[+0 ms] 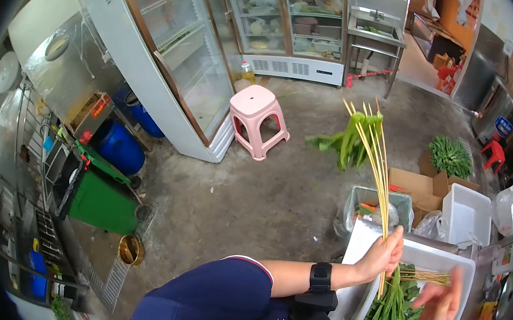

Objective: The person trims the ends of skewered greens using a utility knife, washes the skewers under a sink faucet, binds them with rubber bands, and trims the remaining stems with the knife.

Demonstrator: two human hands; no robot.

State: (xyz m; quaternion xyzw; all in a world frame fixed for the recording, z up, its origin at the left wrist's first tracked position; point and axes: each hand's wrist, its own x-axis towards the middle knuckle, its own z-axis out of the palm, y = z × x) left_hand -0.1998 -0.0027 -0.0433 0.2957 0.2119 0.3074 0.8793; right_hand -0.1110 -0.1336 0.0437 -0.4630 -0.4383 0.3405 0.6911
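Note:
My left hand (380,259), with a black watch on its wrist, is closed around a bundle of thin bamboo skewers (380,192). Green leafy vegetables (351,143) are threaded near their far tips and hang down. Below and to the right, my right hand (437,310) hovers over a white plastic tub (467,269), slightly blurred, its fingers apart and nothing visible in them. Inside the tub lie loose green leafy stems (392,308) and more skewers (425,276).
Beyond the tub stand a lined waste bin (352,201), a cardboard box (416,184) and a white crate (467,213). A pink stool (256,100) is near the glass-door fridge (180,52). A green wheeled bin (102,200) stands left; a steel sink (376,32) is at the back.

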